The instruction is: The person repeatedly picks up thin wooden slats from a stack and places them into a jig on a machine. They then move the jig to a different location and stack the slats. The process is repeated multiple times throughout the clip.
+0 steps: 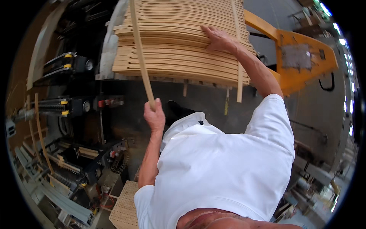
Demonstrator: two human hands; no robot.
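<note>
A white shirt [228, 168] fills the foreground; the left hand [154, 114] fists round a thin wooden strip [140, 53], its long axis rising up and slightly left. The right hand [219, 39] lies spread flat on the stacked curved slats [175, 49]; open floor [213, 103] lies below the stack's near edge.

- Two hands: left hand [154, 115] near centre, right hand [218, 39] at 12 o'clock.
- One long wooden strip [139, 49] in the left hand.
- One stack of curved wooden slats [175, 45] at 12 o'clock, too many to count.
- One orange pallet truck [301, 61] at 2 o'clock.
- Two round gauges [89, 65] at 9 o'clock.
</note>
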